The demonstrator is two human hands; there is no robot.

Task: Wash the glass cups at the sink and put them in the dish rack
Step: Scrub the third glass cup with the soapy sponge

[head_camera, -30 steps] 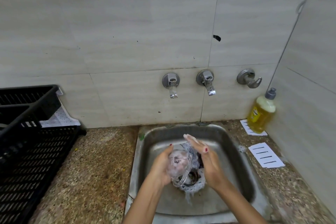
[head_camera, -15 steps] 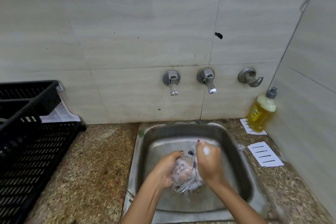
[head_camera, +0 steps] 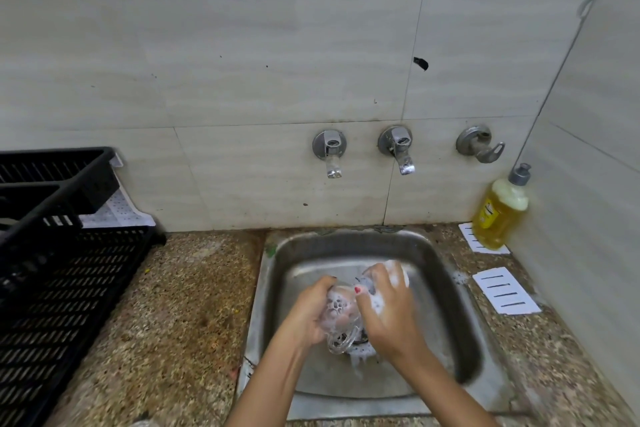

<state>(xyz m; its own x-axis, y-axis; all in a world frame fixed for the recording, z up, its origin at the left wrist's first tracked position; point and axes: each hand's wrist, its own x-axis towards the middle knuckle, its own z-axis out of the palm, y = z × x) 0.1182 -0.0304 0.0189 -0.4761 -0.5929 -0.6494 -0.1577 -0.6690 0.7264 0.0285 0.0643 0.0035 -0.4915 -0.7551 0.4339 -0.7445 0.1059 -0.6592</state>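
Over the middle of the steel sink (head_camera: 446, 291) my left hand (head_camera: 308, 314) grips a soapy glass cup (head_camera: 337, 317) with a handle that hangs down toward the drain. My right hand (head_camera: 384, 305), covered in foam, is closed on a grey scrubber (head_camera: 367, 282) pressed against the cup's right side. Suds coat the cup's inside and outside. The black plastic dish rack (head_camera: 52, 274) stands on the counter at the left, apart from both hands.
Three wall taps (head_camera: 398, 149) sit above the sink; no water runs. A yellow dish-soap bottle (head_camera: 500, 215) stands in the right corner beside two white striped cards (head_camera: 505, 289). Speckled stone counter (head_camera: 180, 315) lies between rack and sink.
My right hand has closed over the scrubber and shifted around the cup's side; the cup has turned slightly in my left hand. The view has tilted down a little.
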